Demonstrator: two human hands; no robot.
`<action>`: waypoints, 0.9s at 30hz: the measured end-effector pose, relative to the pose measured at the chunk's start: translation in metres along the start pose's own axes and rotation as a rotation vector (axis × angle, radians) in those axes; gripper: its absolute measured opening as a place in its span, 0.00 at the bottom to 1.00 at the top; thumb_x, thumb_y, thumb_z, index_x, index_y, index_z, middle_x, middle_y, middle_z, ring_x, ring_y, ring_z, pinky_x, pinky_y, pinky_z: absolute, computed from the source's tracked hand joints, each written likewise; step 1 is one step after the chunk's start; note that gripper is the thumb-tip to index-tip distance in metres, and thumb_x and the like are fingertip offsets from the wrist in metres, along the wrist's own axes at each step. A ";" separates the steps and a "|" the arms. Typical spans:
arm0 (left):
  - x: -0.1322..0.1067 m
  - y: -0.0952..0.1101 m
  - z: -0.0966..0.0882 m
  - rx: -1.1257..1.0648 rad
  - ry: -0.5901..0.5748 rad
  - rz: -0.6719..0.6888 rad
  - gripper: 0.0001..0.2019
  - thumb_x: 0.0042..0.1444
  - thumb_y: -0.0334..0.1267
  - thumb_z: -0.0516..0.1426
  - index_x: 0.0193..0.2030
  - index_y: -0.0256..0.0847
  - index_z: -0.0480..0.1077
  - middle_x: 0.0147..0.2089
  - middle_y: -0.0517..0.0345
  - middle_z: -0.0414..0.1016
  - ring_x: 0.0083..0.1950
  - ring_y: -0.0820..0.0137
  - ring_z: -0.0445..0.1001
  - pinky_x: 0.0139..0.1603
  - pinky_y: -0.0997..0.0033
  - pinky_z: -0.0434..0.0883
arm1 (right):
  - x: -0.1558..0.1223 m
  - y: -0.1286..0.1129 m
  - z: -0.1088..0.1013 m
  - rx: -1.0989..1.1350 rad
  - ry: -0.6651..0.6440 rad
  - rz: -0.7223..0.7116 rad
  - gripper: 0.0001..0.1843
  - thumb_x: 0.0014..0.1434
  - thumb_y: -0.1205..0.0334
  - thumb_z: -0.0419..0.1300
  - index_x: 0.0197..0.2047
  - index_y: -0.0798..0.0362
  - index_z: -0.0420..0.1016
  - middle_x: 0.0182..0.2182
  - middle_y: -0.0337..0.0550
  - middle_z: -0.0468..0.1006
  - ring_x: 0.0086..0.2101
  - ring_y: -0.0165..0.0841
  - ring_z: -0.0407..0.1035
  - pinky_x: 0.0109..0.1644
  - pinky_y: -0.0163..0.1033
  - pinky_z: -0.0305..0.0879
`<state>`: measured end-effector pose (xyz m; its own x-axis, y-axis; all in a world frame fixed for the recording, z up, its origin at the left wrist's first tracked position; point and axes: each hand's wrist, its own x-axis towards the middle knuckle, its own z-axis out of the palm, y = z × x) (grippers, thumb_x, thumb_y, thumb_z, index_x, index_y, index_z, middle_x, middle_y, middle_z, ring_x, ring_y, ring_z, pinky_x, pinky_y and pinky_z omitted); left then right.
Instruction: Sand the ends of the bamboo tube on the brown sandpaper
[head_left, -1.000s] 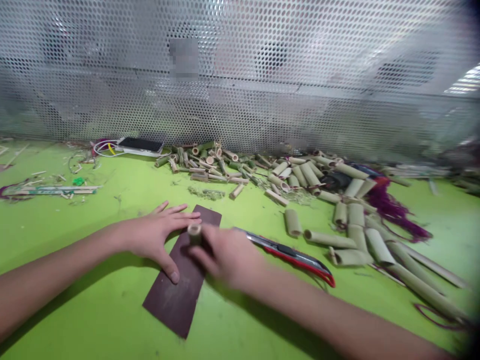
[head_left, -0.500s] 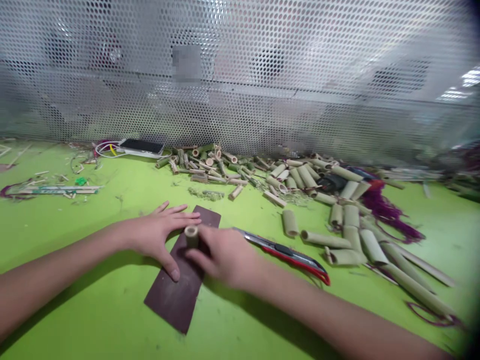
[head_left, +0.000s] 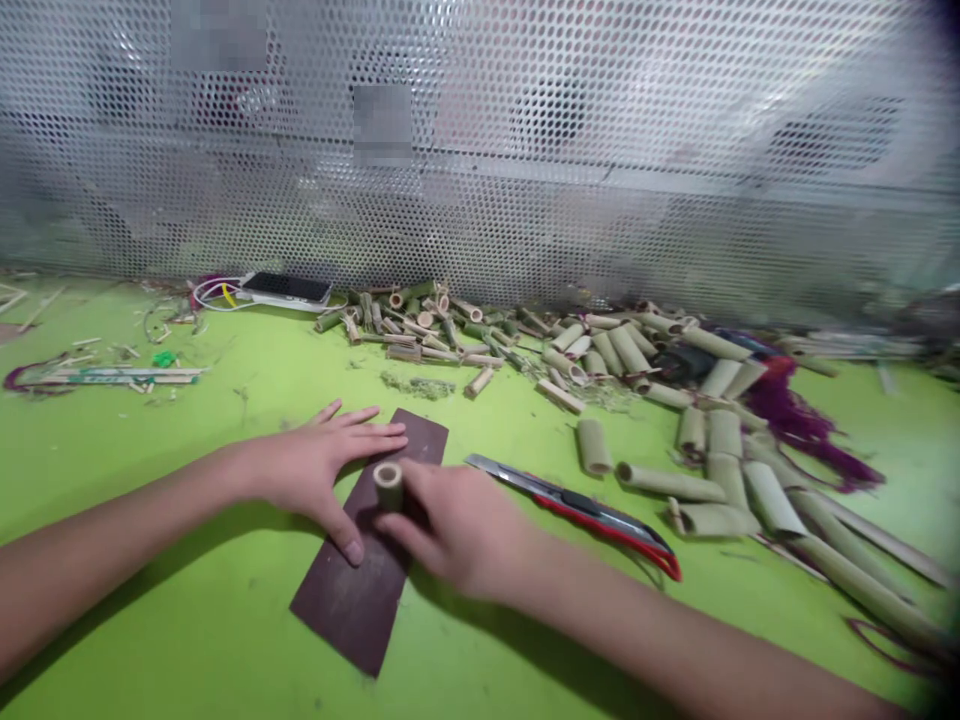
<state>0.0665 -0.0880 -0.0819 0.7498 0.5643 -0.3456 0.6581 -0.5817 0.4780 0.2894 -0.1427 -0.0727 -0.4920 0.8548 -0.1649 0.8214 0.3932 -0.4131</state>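
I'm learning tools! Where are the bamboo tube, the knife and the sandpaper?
Bamboo tube [head_left: 388,487]: head view, on its open top end.
Knife [head_left: 592,512]: head view, on its handle.
Sandpaper [head_left: 349,620]: head view, on its lower end.

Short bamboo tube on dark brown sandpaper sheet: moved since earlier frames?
Yes: the short bamboo tube has shifted toward the near end of the dark brown sandpaper sheet.

bamboo tube shifted, lower on sandpaper

Head cam, fwd/down (v. close) on L hand, R hand
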 end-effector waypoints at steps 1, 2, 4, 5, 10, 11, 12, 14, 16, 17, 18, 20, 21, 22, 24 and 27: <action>0.000 0.001 -0.001 0.002 0.002 0.002 0.58 0.48 0.63 0.67 0.78 0.57 0.40 0.81 0.59 0.32 0.80 0.48 0.28 0.75 0.31 0.27 | 0.000 0.000 0.000 -0.004 0.043 0.042 0.11 0.68 0.53 0.59 0.44 0.52 0.73 0.34 0.44 0.81 0.29 0.36 0.73 0.30 0.38 0.64; 0.000 0.002 -0.001 0.003 0.005 -0.002 0.58 0.48 0.63 0.67 0.78 0.56 0.40 0.81 0.58 0.31 0.80 0.47 0.28 0.75 0.32 0.27 | -0.001 -0.001 0.000 -0.005 0.080 0.087 0.10 0.69 0.54 0.58 0.45 0.52 0.73 0.34 0.45 0.81 0.29 0.36 0.73 0.30 0.38 0.64; -0.001 0.003 -0.002 0.001 -0.005 -0.022 0.58 0.47 0.63 0.67 0.79 0.56 0.40 0.81 0.59 0.32 0.80 0.47 0.27 0.75 0.32 0.27 | -0.002 -0.002 0.000 -0.010 0.093 0.095 0.09 0.68 0.56 0.59 0.44 0.53 0.73 0.34 0.45 0.81 0.30 0.36 0.74 0.31 0.38 0.64; -0.001 0.004 -0.003 0.000 -0.013 -0.032 0.58 0.47 0.63 0.67 0.78 0.56 0.40 0.81 0.59 0.32 0.80 0.47 0.27 0.75 0.31 0.27 | -0.003 -0.003 0.000 -0.001 0.047 0.016 0.09 0.67 0.56 0.61 0.43 0.52 0.74 0.34 0.44 0.81 0.30 0.36 0.74 0.32 0.38 0.64; 0.000 0.005 -0.002 0.011 -0.006 -0.038 0.58 0.47 0.63 0.67 0.78 0.56 0.41 0.81 0.59 0.32 0.80 0.49 0.27 0.75 0.33 0.27 | -0.003 -0.003 0.002 0.033 0.096 0.024 0.09 0.67 0.56 0.60 0.45 0.52 0.74 0.37 0.45 0.82 0.32 0.36 0.75 0.34 0.39 0.66; 0.000 0.005 -0.002 0.014 -0.007 -0.043 0.58 0.47 0.63 0.67 0.78 0.55 0.40 0.81 0.58 0.32 0.81 0.49 0.27 0.75 0.34 0.26 | -0.003 -0.003 0.003 0.022 0.137 0.079 0.09 0.68 0.57 0.59 0.45 0.53 0.74 0.38 0.46 0.82 0.33 0.37 0.75 0.34 0.39 0.66; 0.000 0.006 -0.002 0.020 -0.016 -0.046 0.58 0.47 0.63 0.67 0.79 0.55 0.40 0.81 0.58 0.32 0.81 0.50 0.28 0.75 0.34 0.26 | -0.003 -0.004 0.003 0.028 0.115 0.065 0.09 0.68 0.57 0.59 0.45 0.53 0.74 0.37 0.46 0.82 0.32 0.37 0.75 0.34 0.39 0.66; 0.000 0.007 -0.003 0.033 -0.033 -0.044 0.58 0.48 0.63 0.67 0.79 0.55 0.39 0.81 0.57 0.33 0.81 0.51 0.28 0.75 0.34 0.25 | -0.004 -0.006 0.004 0.052 0.022 -0.059 0.09 0.66 0.56 0.61 0.43 0.53 0.75 0.37 0.45 0.82 0.32 0.37 0.75 0.34 0.39 0.67; 0.000 0.007 -0.003 0.048 -0.037 -0.035 0.58 0.48 0.63 0.67 0.79 0.54 0.39 0.81 0.56 0.33 0.81 0.51 0.28 0.75 0.33 0.26 | -0.004 -0.007 0.004 0.067 0.012 -0.096 0.09 0.67 0.55 0.61 0.44 0.52 0.76 0.38 0.45 0.82 0.34 0.37 0.75 0.36 0.40 0.67; -0.001 0.006 -0.004 0.052 -0.035 -0.034 0.59 0.48 0.63 0.67 0.79 0.54 0.39 0.81 0.55 0.33 0.81 0.50 0.28 0.75 0.33 0.27 | -0.004 -0.007 0.004 0.065 0.047 -0.056 0.10 0.67 0.56 0.61 0.46 0.53 0.76 0.38 0.46 0.83 0.34 0.37 0.75 0.36 0.39 0.67; -0.001 0.006 -0.004 0.053 -0.032 -0.035 0.59 0.47 0.63 0.67 0.79 0.53 0.39 0.81 0.55 0.32 0.81 0.50 0.28 0.75 0.34 0.27 | -0.003 -0.007 0.003 0.065 0.082 -0.004 0.10 0.68 0.55 0.61 0.46 0.53 0.76 0.38 0.46 0.83 0.34 0.36 0.75 0.36 0.39 0.67; -0.001 0.005 -0.004 0.046 -0.035 -0.038 0.60 0.46 0.63 0.68 0.79 0.53 0.39 0.81 0.55 0.31 0.80 0.49 0.26 0.75 0.33 0.28 | -0.003 -0.007 0.002 0.069 0.086 0.027 0.11 0.68 0.54 0.61 0.44 0.54 0.76 0.37 0.46 0.82 0.32 0.36 0.75 0.34 0.38 0.66; -0.001 0.005 -0.004 0.038 -0.038 -0.037 0.61 0.46 0.63 0.68 0.79 0.54 0.38 0.81 0.55 0.31 0.80 0.48 0.26 0.75 0.32 0.28 | -0.003 -0.007 0.002 0.071 0.057 0.003 0.12 0.67 0.53 0.61 0.42 0.53 0.76 0.35 0.45 0.82 0.31 0.36 0.74 0.33 0.38 0.65; -0.001 0.004 -0.004 0.032 -0.037 -0.035 0.61 0.45 0.64 0.68 0.79 0.54 0.38 0.81 0.56 0.30 0.80 0.47 0.26 0.75 0.31 0.28 | -0.003 -0.006 0.002 0.077 0.029 -0.025 0.12 0.67 0.52 0.61 0.41 0.53 0.77 0.35 0.45 0.82 0.30 0.35 0.74 0.33 0.38 0.65; -0.001 0.004 -0.004 0.030 -0.036 -0.030 0.62 0.44 0.65 0.68 0.79 0.54 0.39 0.81 0.55 0.30 0.80 0.45 0.26 0.74 0.30 0.28 | -0.003 -0.006 0.002 0.067 0.055 -0.008 0.11 0.67 0.54 0.61 0.43 0.53 0.76 0.36 0.45 0.82 0.32 0.36 0.74 0.34 0.38 0.65; -0.001 0.005 -0.005 0.036 -0.049 -0.031 0.64 0.42 0.67 0.69 0.79 0.54 0.38 0.81 0.54 0.29 0.80 0.45 0.26 0.75 0.32 0.26 | -0.004 -0.007 0.002 0.053 0.100 0.073 0.11 0.68 0.55 0.60 0.45 0.54 0.76 0.38 0.47 0.83 0.33 0.37 0.75 0.35 0.39 0.66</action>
<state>0.0691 -0.0889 -0.0752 0.7310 0.5531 -0.3997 0.6824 -0.5854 0.4378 0.2850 -0.1496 -0.0712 -0.3986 0.9108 -0.1075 0.8361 0.3127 -0.4508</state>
